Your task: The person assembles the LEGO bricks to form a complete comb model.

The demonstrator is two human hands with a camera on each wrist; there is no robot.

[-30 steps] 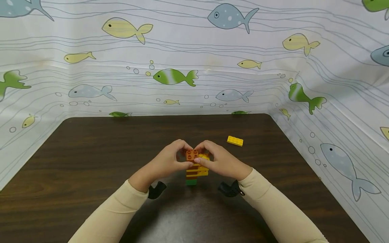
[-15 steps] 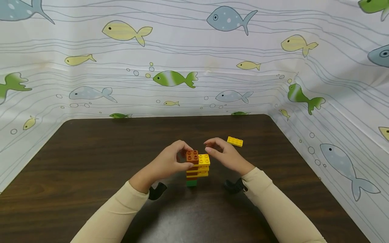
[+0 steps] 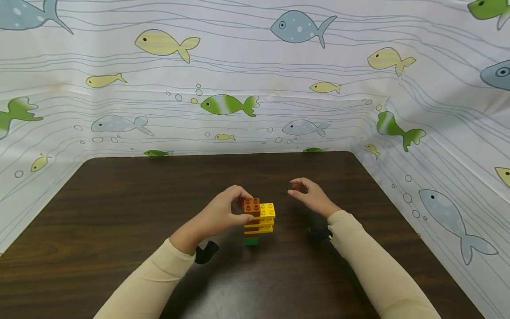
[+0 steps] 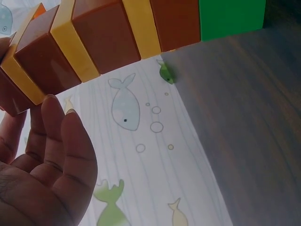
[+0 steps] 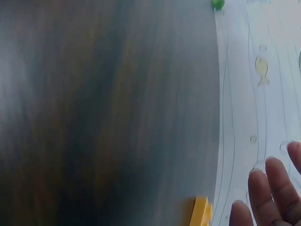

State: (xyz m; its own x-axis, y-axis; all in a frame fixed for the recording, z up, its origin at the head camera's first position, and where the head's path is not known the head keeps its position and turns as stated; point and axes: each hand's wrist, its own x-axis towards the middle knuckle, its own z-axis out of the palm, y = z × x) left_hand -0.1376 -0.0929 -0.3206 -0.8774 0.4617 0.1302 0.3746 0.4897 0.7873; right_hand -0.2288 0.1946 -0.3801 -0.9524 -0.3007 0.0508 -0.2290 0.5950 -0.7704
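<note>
A tower of toy building bricks stands on the dark table, with brown bricks [image 3: 252, 207] and thin yellow bricks [image 3: 267, 210] stacked in turn over a green brick [image 3: 251, 241]. The yellow pieces jut out to the right. My left hand [image 3: 219, 215] grips the tower's top between thumb and fingers. In the left wrist view the layers lie sideways, the green brick [image 4: 231, 20] at far right. Right of the tower, my right hand [image 3: 314, 196] hovers with nothing in it, fingers loosely bent. A loose yellow brick [image 5: 200, 213] shows near its fingers; in the head view the hand mostly hides it.
A white sheet printed with fish [image 3: 229, 104] hangs behind the table and along its sides. The wood-patterned tabletop [image 3: 139, 199] reaches back to it. Black straps [image 3: 206, 252] sit at the wrists.
My right hand has let go of the tower and moved right, to over the loose yellow brick. My left hand keeps its grip on the tower's top.
</note>
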